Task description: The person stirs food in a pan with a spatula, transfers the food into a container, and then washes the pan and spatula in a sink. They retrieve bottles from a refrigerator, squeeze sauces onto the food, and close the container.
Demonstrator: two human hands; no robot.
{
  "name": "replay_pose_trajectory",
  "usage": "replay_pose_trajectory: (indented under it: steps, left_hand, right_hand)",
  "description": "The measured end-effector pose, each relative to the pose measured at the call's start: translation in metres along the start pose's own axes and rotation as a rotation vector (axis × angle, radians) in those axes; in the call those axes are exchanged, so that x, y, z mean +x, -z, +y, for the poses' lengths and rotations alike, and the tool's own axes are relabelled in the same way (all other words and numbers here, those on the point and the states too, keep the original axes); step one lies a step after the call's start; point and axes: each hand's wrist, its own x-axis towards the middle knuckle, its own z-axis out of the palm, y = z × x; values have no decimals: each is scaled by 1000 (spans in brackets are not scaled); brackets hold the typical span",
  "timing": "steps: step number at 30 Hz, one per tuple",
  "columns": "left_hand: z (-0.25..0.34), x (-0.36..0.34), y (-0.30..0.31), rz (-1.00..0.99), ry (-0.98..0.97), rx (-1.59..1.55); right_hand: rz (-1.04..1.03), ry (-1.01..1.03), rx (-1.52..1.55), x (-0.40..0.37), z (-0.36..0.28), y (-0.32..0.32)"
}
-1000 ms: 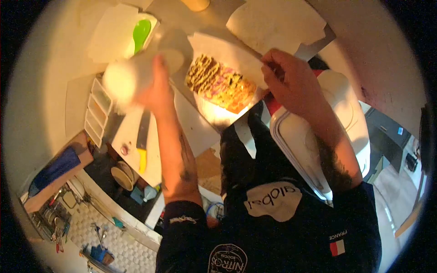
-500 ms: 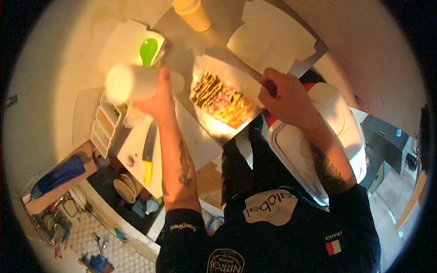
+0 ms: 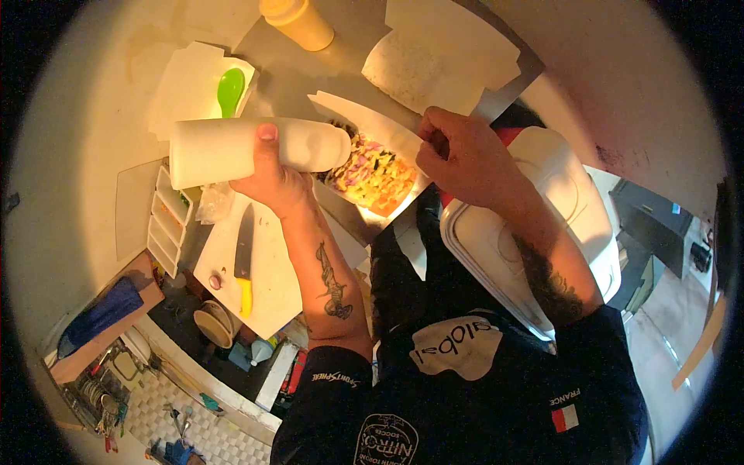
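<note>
My left hand [image 3: 275, 182] is wrapped round a white bottle [image 3: 221, 147], tilted on its side with its rounded end pointing right. That end hangs over the left part of a cardboard food box [image 3: 368, 112] and hides some of the food. Inside the box lies food topped with chopped pieces [image 3: 384, 182], yellow, purple and orange; darker food with pale sauce stripes is mostly covered by the bottle. My right hand [image 3: 469, 163] is closed with curled fingers at the box's raised right wall, gripping its edge.
A knife with a yellow handle [image 3: 245, 263] lies on a white cutting board [image 3: 271, 267]. A divided white tray [image 3: 167, 225] stands left. Behind are a green spoon [image 3: 230, 91], a pale bottle [image 3: 302, 23] and an open box [image 3: 442, 62]. A lidded white tub [image 3: 535, 240] sits right.
My left hand has brought the white bottle rightward over the food box, turning it more level across my view. My right hand stays at the box wall. The head view has shifted slightly.
</note>
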Motion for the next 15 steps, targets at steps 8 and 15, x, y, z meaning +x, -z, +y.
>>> replay_pose_trajectory:
  steps: [8,15]
  left_hand:
    - [3,29,-13,86,-125,29]
    - [15,-5,-1,61,-157,53]
  right_hand:
    - [-33,-46,29,0,-6,3]
    - [-25,-28,10,0,-5,2]
